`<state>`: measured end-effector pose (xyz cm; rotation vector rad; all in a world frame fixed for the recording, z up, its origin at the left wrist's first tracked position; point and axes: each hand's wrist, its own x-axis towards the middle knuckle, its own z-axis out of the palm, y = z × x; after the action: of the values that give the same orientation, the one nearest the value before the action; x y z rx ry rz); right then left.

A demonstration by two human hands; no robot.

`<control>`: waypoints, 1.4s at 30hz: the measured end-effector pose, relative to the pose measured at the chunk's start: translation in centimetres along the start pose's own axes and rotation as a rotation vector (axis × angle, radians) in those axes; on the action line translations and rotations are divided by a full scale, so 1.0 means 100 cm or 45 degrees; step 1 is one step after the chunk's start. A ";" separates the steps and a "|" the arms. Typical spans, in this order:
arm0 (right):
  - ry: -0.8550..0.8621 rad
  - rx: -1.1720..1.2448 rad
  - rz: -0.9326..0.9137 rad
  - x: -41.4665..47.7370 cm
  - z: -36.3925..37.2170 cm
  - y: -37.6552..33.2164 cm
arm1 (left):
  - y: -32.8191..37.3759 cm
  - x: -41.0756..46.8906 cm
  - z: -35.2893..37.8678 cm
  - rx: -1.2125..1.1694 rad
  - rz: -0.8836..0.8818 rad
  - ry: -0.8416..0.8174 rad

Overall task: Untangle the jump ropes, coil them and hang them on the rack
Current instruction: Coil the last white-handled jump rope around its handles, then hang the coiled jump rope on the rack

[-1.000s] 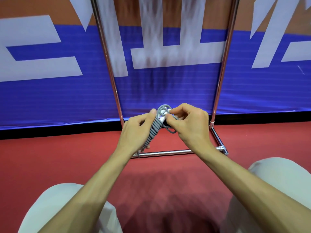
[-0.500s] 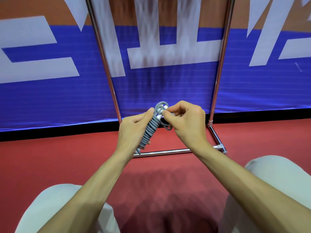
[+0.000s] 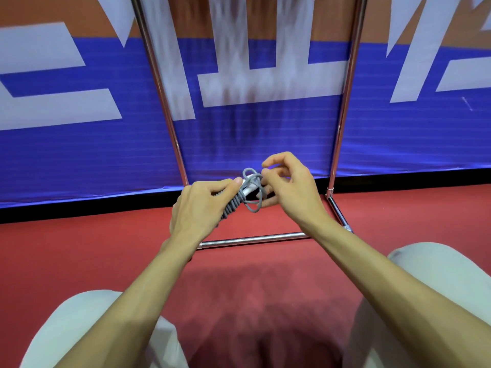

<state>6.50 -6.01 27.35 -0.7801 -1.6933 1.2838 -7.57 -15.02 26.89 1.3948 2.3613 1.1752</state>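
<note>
A grey jump rope point(image 3: 233, 201) is wound in tight turns around its pale handles. My left hand point(image 3: 202, 208) grips this bundle from the left, thumb near the top end. My right hand point(image 3: 288, 191) pinches the loose grey end of the rope at the bundle's top, where two small loops stand out, one above and one below the handle tip. The metal rack point(image 3: 342, 107) stands just behind my hands, its two chrome uprights rising out of view and its base bar lying on the floor.
A blue, white and orange banner point(image 3: 79, 144) hangs close behind the rack. The floor point(image 3: 79, 251) is red. My knees in pale trousers point(image 3: 435, 296) sit at the bottom left and right. The rack's top bar is out of view.
My right hand has opened its fingers a little and drawn the loose end rightward, so a bigger loop hangs under the handle tip. My left hand keeps hold of the wound bundle.
</note>
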 end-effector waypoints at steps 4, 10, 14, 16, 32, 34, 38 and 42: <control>-0.071 -0.434 -0.076 0.003 -0.003 -0.001 | -0.001 -0.004 0.002 0.389 0.147 -0.016; -0.274 -0.589 0.064 0.012 -0.016 0.007 | -0.003 -0.005 0.006 0.521 0.252 -0.079; 0.066 -0.339 -0.160 0.015 -0.014 -0.004 | -0.011 0.000 0.017 0.243 0.193 -0.145; 0.150 -0.142 -0.171 0.019 -0.020 -0.010 | -0.015 0.004 0.024 0.054 0.167 -0.192; -0.061 0.317 0.031 0.033 -0.024 -0.039 | 0.001 0.010 0.025 -0.760 -0.114 -0.761; -0.099 0.294 -0.022 0.035 -0.023 -0.053 | 0.005 0.017 0.020 -0.751 -0.156 -0.769; -0.139 0.173 -0.137 0.043 -0.019 -0.079 | 0.042 0.032 -0.003 -0.845 -0.163 -0.485; -0.052 0.161 -0.219 0.055 -0.023 -0.108 | 0.091 0.042 -0.041 -0.790 0.104 -0.247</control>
<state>6.30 -3.28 39.37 -0.5255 -1.6550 1.2797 -5.75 -11.58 36.99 1.3064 1.6153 1.5335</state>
